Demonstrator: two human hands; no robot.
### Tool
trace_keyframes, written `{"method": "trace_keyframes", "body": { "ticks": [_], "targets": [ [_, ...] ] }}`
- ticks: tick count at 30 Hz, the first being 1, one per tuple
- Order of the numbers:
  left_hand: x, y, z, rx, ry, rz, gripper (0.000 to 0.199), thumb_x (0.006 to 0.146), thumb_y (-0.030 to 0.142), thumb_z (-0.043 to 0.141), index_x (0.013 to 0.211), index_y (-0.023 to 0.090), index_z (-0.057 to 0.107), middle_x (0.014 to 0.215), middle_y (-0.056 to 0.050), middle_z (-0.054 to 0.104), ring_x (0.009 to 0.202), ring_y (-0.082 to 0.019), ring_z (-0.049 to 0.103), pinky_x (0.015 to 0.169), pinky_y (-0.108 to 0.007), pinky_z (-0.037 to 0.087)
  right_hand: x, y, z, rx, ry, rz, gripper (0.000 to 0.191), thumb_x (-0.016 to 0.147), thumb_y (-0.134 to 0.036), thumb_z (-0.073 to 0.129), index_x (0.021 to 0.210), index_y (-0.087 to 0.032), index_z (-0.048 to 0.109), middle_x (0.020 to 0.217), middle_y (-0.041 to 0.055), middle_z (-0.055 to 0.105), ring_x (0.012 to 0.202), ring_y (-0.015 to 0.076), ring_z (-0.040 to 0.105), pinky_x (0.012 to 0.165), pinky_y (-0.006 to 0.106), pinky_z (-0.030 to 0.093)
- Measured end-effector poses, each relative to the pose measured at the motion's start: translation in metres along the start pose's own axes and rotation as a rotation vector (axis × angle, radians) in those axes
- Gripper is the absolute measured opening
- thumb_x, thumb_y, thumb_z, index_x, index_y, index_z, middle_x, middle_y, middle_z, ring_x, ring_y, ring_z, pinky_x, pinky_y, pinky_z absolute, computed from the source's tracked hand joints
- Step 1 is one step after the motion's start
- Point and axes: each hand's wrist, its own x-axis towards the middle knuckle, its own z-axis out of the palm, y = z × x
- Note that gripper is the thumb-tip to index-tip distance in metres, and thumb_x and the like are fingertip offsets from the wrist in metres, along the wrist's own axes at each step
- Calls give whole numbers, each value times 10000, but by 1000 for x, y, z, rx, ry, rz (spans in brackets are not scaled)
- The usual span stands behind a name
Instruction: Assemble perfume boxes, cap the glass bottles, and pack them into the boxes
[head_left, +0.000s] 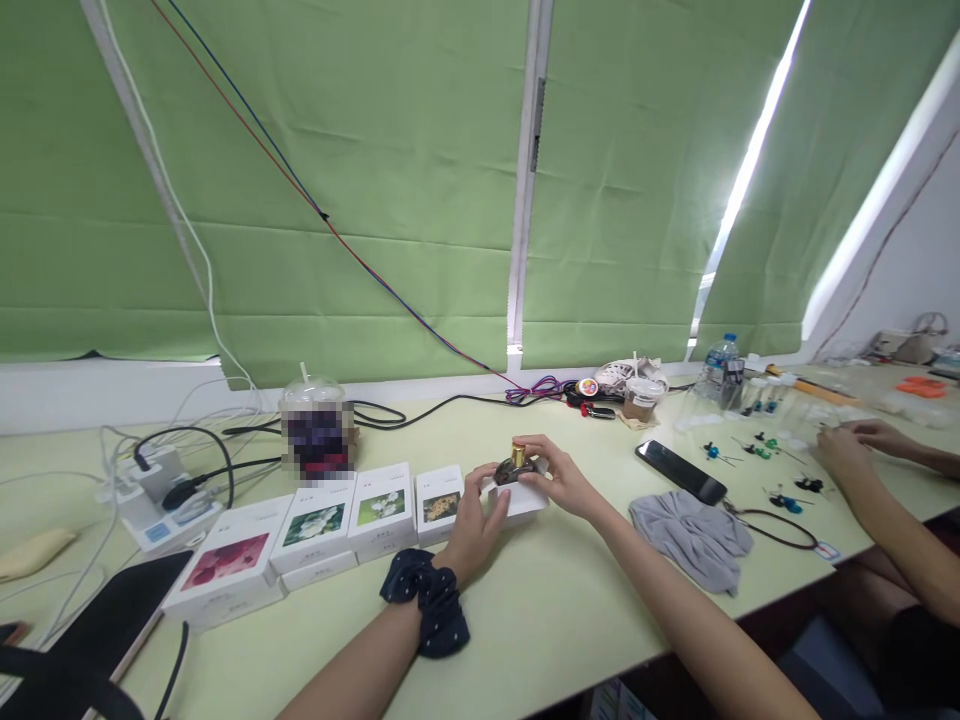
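Observation:
A small dark glass perfume bottle (513, 470) with a gold neck or cap sits at the top of a white box (523, 503), between my two hands. My left hand (478, 525) is closed around the box's left side, thumb in front and fingertips against the bottle. From the right, my right hand (559, 478) grips the bottle, a finger near the gold top and the thumb low on the glass. How deep the bottle sits in the box is hidden. A navy dotted scrunchie (429, 602) is on my left wrist.
White boxes with flower pictures (384, 510) stand in a row to the left. Beyond them are a power strip (169, 500) with cables and a plastic cup (319, 435). A phone (681, 472) and grey cloth (691, 538) lie right. Another person's hands (847, 450) work near small coloured pieces.

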Motion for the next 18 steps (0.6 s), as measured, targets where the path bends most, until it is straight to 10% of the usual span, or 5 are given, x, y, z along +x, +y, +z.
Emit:
{"method": "trace_keyframes", "body": {
  "ticks": [6, 18],
  "targets": [
    [0, -2, -4, -108, -127, 1, 807, 679, 397, 766, 1319, 241, 300, 1298, -122, 412, 1224, -299, 451, 1001, -490, 420, -2, 6, 2, 77, 20, 41, 433, 847, -361, 612, 1247, -259, 481, 979, 39, 622, 853, 171, 590, 636, 243, 424],
    [9, 13, 4, -352, -85, -287, 766, 757, 210, 670, 1330, 266, 165, 1063, -67, 619, 1001, -207, 646, 905, -417, 490, -2, 11, 8, 147, 95, 58, 467, 826, -358, 635, 1253, -264, 469, 970, 47, 614, 887, 185, 595, 566, 215, 399]
  ]
}}
